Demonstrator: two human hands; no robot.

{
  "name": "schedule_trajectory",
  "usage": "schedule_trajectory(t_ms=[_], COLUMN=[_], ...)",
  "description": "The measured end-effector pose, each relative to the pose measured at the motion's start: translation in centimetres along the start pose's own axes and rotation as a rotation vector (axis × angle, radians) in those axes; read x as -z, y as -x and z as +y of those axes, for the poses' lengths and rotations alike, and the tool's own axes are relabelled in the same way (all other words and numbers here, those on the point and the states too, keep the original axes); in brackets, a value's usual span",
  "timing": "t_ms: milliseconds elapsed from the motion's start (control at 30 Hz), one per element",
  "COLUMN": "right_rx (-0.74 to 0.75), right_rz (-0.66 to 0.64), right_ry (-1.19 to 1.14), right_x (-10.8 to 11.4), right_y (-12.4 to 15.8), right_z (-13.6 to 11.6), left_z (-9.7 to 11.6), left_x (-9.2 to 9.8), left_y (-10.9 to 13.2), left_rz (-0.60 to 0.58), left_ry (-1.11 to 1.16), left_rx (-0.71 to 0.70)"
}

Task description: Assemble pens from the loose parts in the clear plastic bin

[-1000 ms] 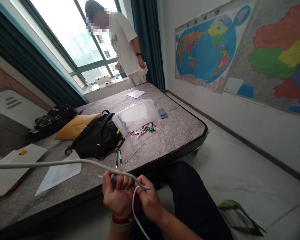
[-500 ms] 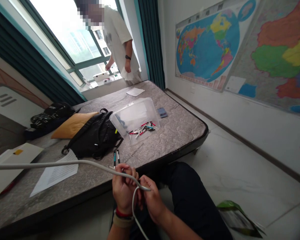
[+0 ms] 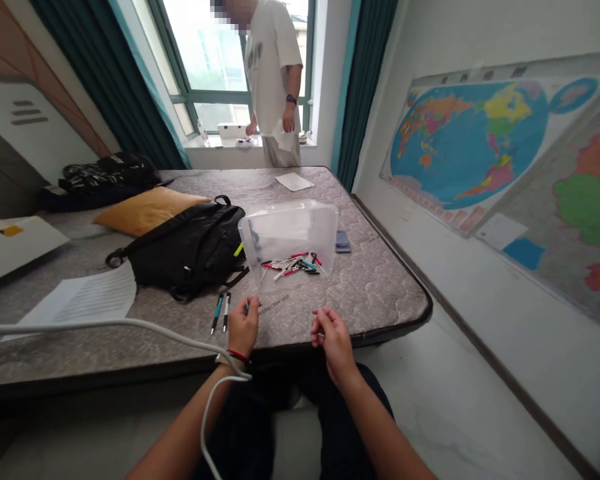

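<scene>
My left hand is closed at the near edge of the mattress, with a dark teal bit of a pen showing at its fingertips. Just left of it lie a teal pen and a white and black pen, side by side. My right hand hovers over the mattress edge with curled fingers; what they hold, if anything, is too small to make out. Beyond both hands, a clear plastic bin lies on its side, with several pens and pen parts in its opening.
A black backpack, an orange cushion and printed paper lie left on the mattress. A pale cable crosses in front of my left forearm. A person stands by the window. A dark blue flat item lies beside the bin.
My hands, together near my lap before, are now apart. The left has moved forward beside the two pens, the right to the mattress edge. The view has shifted and levelled.
</scene>
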State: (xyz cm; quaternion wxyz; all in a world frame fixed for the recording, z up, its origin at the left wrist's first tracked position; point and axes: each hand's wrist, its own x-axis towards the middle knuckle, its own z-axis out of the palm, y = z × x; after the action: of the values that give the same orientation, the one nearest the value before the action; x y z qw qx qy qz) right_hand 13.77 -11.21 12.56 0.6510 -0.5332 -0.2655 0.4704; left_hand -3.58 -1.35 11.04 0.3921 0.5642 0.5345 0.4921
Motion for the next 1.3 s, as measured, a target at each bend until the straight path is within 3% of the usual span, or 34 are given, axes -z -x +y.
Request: schedule_trajectory(t_ms=[133, 333, 467, 633, 733, 867, 1033, 1233, 1300], right_rx=[0.166, 0.225, 0.355, 0.417, 0.366, 0.334, 0.339, 0.309, 0.333], right_rz=[0.042, -0.084, -0.246, -0.464, -0.577, -0.618, -0.666, -0.881, -0.879], right_ry=[0.181, 0.54, 1.027, 1.589, 1.849, 2.047, 2.147, 2.196, 2.18], right_x=[1.3, 0.8, -1.8, -7.8, -10.5, -11.9, -12.3, -14.0, -14.2], right_y=[-5.9, -14.8, -21.9, -28.6, -30.2, -30.9, -31.2, -31.4, -31.2], right_z=[-2.0, -1.9, -0.7, 2.1, 3.9, 5.5, 5.7, 5.0, 4.6], left_z=[-3.0, -8.2, -10.5, -11.0, -11.0, -11.1, -11.1, -10.9, -10.9], left_x=[-1.2, -3.7, -4.1, -4.0, -4.0, -3.8, -3.7, -3.6, -3.5], left_y=[-3.3, -4.0, -3.7, -4.0, -4.2, -4.5, -4.7, -4.7, -4.7], left_rz=[0.1, 0.001, -0.033, -0.066, -0.082, -0.074, -0.104, -0.116, -0.117], left_ry=[-0.118, -0.096, -0.075, -0.086, -0.094, -0.057, -0.025, -0.015, 0.001], left_rx=[-0.075, -0.05, -0.016, -0.007, -0.001, 0.032, 0.057, 0.069, 0.069])
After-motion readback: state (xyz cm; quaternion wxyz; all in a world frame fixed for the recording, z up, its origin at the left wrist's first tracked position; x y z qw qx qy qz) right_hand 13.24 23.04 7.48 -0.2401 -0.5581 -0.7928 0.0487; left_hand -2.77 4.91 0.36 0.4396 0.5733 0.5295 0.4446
